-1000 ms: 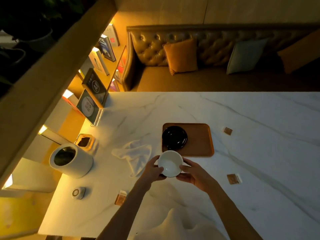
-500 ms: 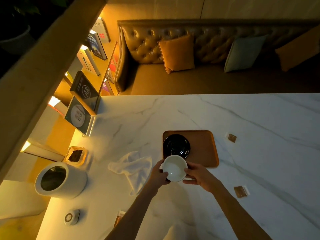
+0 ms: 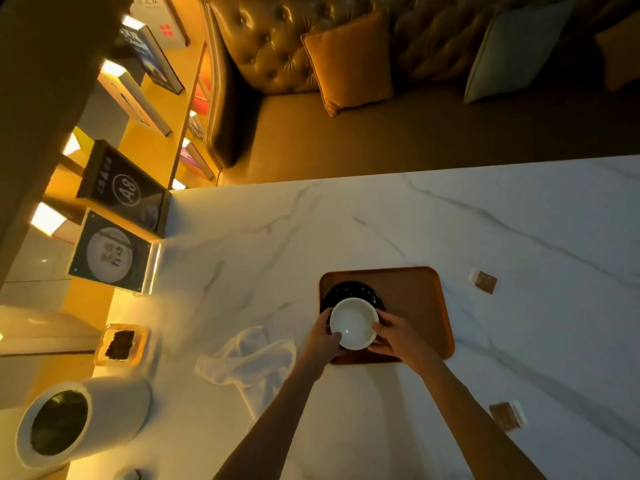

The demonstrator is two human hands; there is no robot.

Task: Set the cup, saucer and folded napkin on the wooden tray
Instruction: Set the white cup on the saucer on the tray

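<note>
Both hands cradle the white cup (image 3: 354, 323): left hand (image 3: 322, 336) curled on its left side, right hand (image 3: 396, 336) on its right. It sits over the near edge of the black saucer (image 3: 349, 291), at the left end of the wooden tray (image 3: 415, 299). Best to centre it, then lower it level. The napkin (image 3: 249, 362) lies crumpled on the table (image 3: 450, 220), left of the tray, not yet folded.

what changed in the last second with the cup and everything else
Both hands, the left hand and right hand, carried the white cup forward from above the bare table to over the black saucer on the wooden tray, grip unchanged. The saucer, tray and crumpled napkin stayed put.
</note>
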